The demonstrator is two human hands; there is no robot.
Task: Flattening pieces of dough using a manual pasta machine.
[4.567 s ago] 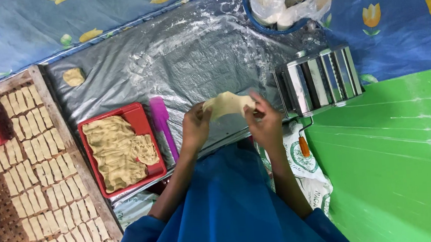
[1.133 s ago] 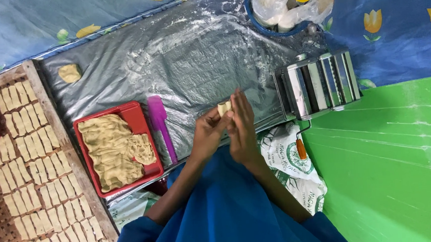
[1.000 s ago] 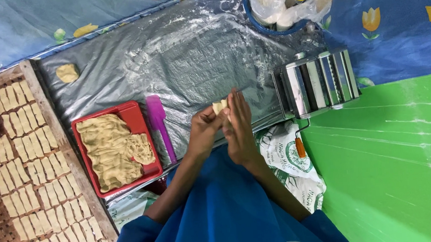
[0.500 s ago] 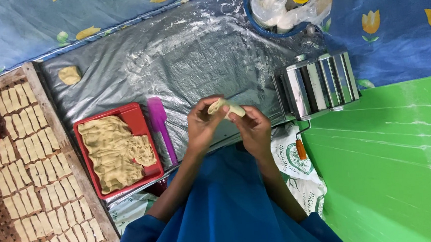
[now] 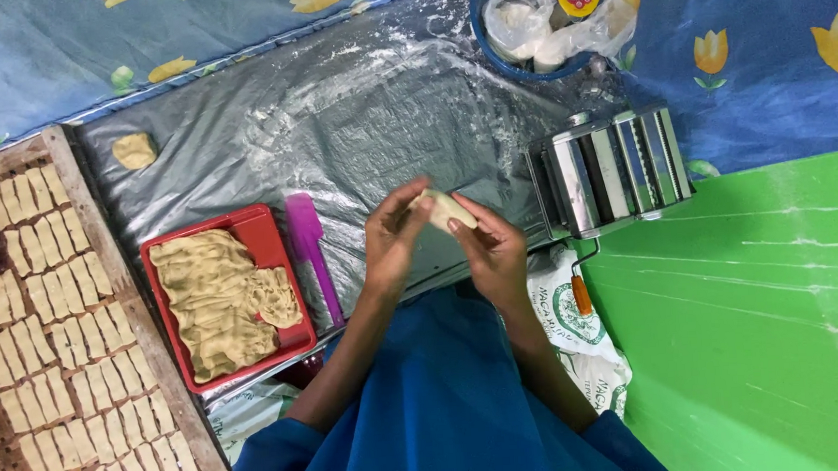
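Left hand (image 5: 392, 235) and right hand (image 5: 491, 249) pinched a dough lump (image 5: 445, 209), fingers closed around it, largely hiding it.

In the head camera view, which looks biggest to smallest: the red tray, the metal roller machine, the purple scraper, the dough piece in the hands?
1. red tray
2. metal roller machine
3. purple scraper
4. dough piece, held nearer the camera, so truly smaller yet.

Open floured plastic sheet (image 5: 335, 124) lies ahead of the hands, hemmed in by the pasta roller (image 5: 614, 167) on the right, the purple scraper (image 5: 310, 252) and red tray (image 5: 269, 245) on the left, and the blue bowl (image 5: 486, 37) at the far edge.
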